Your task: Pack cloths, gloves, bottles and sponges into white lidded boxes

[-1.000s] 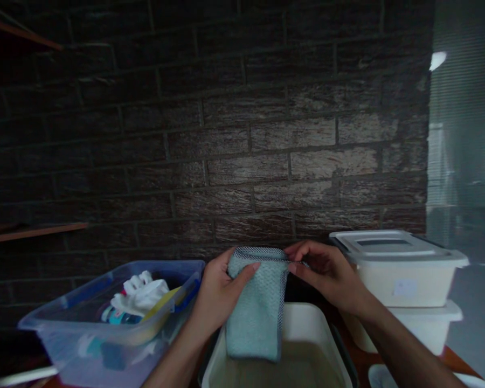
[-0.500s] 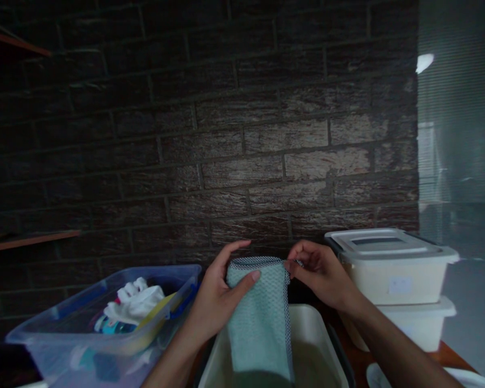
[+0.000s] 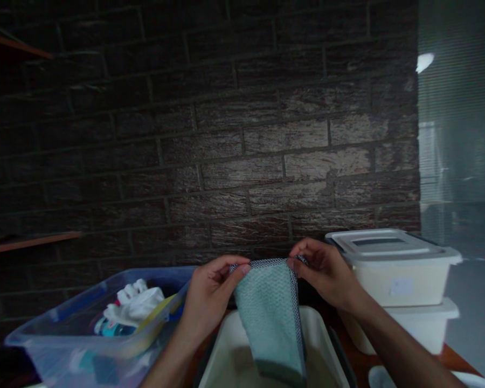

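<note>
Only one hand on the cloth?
No, the left hand and the right hand both pinch the cloth along its dark-and-white patterned top edge.

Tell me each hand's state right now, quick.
Left hand: closed, pinching the green cloth at its top edge.
Right hand: closed, pinching the green cloth too.

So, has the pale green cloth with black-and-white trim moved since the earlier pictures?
Yes. The cloth hangs with its lower end further right than before, judged against the cream rectangular tub beneath it.
</note>
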{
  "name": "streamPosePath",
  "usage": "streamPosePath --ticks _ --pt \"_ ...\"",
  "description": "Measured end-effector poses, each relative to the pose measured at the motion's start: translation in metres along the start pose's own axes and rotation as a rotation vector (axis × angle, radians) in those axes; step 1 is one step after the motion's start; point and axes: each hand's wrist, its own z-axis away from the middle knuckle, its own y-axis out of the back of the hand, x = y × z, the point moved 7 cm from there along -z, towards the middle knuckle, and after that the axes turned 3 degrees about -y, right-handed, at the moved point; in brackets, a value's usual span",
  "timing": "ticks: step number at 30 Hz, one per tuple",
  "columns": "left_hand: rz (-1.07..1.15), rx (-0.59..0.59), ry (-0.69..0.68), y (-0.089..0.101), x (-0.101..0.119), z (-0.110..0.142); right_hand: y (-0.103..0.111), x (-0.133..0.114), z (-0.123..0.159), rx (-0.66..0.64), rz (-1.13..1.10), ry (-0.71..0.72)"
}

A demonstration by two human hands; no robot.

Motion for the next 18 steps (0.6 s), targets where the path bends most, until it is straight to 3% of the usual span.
streamPosePath --ticks 4,10,18 --pt "-0.118 -0.035 -0.087 -0.005 0.008 0.005 -0.005 -0.006 0.005 -0.050 0.093 0.014" --pt "-0.178 -0.219 -0.191 -0.026 0.028 0.014 -0.030 -0.010 0.014 -0.327 0.217 -0.001" --pt "-0.065 -0.282 -0.085 -0.029 0.016 0.013 -0.037 -0.013 0.016 -0.409 0.371 0.033"
